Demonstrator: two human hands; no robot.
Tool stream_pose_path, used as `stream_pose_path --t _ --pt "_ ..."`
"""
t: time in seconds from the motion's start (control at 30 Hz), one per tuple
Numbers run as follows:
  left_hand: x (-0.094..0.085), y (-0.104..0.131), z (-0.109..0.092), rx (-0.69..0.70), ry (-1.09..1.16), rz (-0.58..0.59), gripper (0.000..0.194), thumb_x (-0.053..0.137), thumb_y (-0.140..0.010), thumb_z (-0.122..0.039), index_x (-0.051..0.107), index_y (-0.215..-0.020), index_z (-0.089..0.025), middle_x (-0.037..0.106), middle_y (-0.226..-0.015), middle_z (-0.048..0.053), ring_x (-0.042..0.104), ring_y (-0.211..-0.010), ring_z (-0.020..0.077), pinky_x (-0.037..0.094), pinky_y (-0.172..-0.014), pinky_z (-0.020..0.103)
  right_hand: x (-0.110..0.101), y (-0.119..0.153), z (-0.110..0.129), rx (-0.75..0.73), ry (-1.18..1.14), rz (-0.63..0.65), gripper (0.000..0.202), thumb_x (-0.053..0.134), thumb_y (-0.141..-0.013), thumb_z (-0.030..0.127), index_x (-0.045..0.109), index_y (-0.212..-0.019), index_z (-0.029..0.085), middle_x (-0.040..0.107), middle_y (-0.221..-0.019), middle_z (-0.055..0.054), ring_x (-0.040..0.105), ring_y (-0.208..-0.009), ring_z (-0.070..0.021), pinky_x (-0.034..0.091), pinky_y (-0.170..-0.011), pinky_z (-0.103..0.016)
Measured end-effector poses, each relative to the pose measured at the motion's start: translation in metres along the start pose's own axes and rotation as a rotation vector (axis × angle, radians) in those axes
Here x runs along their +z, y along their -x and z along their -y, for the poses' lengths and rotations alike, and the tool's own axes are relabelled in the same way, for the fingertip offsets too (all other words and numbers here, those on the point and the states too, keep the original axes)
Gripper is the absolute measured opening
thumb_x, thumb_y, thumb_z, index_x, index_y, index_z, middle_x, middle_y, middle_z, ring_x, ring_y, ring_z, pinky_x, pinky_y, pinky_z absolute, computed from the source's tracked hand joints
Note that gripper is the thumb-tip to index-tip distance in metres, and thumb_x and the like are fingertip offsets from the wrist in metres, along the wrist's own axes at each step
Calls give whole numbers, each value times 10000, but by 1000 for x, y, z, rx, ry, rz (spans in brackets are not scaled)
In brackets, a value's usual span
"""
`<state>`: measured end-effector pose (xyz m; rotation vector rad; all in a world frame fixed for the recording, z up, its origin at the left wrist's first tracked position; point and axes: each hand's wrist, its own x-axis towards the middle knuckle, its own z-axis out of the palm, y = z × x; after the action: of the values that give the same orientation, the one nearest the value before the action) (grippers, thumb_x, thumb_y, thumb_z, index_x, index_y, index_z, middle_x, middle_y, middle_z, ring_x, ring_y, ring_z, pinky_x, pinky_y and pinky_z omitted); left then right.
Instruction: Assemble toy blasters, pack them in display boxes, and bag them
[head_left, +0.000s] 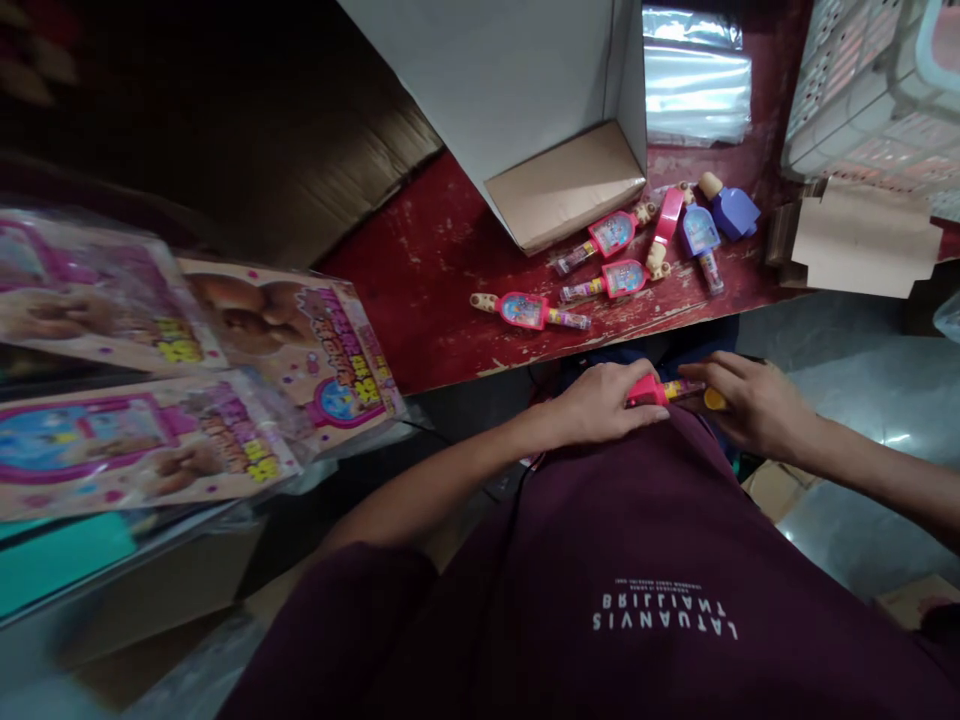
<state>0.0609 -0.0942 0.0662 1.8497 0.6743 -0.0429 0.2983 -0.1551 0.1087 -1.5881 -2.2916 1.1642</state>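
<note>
In front of the maroon shirt, my left hand (600,402) is closed around a pink-red plastic toy (643,390). A clear tube with small coloured bits (679,388) sticks out of the toy towards the right. My right hand (754,405) is closed beside the tube's end, its fingertips close to it. Between its fingers shows the rounded yellow end of an object (715,399); the rest is hidden. Similar pink toys with tubes (525,311) lie on the red table beyond, together with a blue one (700,230) and a purple one (735,212).
The worn red table (450,340) carries an open white carton (525,80) and clear plastic bags (697,90). To the right stand a white basket (840,120) and flat cardboard pieces (862,240). Printed toy packages (292,350) are piled at left, above a teal item (67,560).
</note>
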Motion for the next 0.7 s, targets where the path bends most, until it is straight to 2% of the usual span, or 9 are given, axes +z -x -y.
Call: stream_pose_path --t 0.1,0.2,0.33,0.47,0.6,0.7 --pt "-11 -1 0 12 205 98 359 655 -902 -525 605 -946 -173 626 -773 -7 583 -687 147 386 -619 253 1 6 -12 -315 202 -91 318 463 -994 211 606 -1277 180 677 -999 -112 613 -879 -218 514 -733 -341" --pt "-8 0 -3 37 139 71 357 648 -907 -517 595 -989 -173 633 -788 1 601 -705 160 400 -636 263 2 9 -16 -401 252 -100 348 434 -992 182 566 -1314 172 659 -937 -97 598 -834 -213 508 -690 -338" --pt "6 2 -5 83 -68 -9 385 585 -963 -490 562 -1140 -149 689 -888 60 676 -813 223 482 -713 314 0 7 -10 -324 171 -60 290 457 -990 236 603 -1228 157 638 -871 -89 600 -785 -201 490 -666 -321" --pt "14 0 -1 117 -243 -44 379 546 -997 -438 548 -1184 -107 709 -992 119 701 -889 256 527 -766 355 0 2 -2 -172 52 -22 217 497 -986 273 633 -1089 140 642 -839 -85 589 -697 -175 453 -625 -292" --pt "17 -7 9 128 -352 -218 358 543 -1008 -415 575 -1211 -122 698 -1101 129 684 -994 251 536 -863 374 6 -8 -4 -39 58 -68 212 508 -968 254 642 -1089 143 665 -913 -107 622 -767 -195 471 -675 -298" --pt "17 -8 27 116 -394 -342 471 533 -1000 -502 585 -1272 -121 689 -1144 141 662 -1051 260 522 -944 404 18 -17 -15 -13 28 -152 282 518 -974 292 637 -1185 149 677 -1002 -124 652 -871 -224 514 -749 -326"
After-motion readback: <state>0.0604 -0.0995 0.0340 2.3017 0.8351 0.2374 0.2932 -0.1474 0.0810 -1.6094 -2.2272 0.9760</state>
